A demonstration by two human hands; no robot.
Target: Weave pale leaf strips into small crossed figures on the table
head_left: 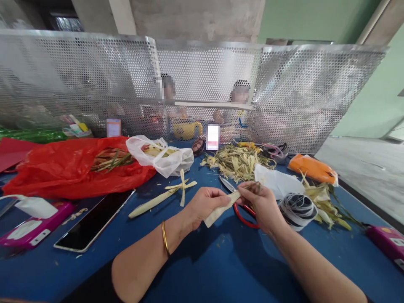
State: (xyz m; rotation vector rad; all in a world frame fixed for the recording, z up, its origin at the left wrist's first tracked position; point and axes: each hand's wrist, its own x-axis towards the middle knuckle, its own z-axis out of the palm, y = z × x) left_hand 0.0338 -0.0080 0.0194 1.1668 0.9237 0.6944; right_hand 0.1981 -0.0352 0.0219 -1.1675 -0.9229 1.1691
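A pale corn husk strip is stretched between my two hands above the blue table. My left hand pinches it near the middle, with its wide end hanging below the fingers. My right hand grips the other end between thumb and fingers, which partly hide it. Under my right hand lie scissors with red handles, blades pointing away to the left. Left of my hands rests a pale husk piece tied with a crossed knot. A roll of black-and-white cord stands just right of my right hand.
A dark phone, a purple power strip and a red plastic bag occupy the left side. Behind my hands lies a heap of dried husk scraps. A perforated metal screen closes off the back, with people beyond it.
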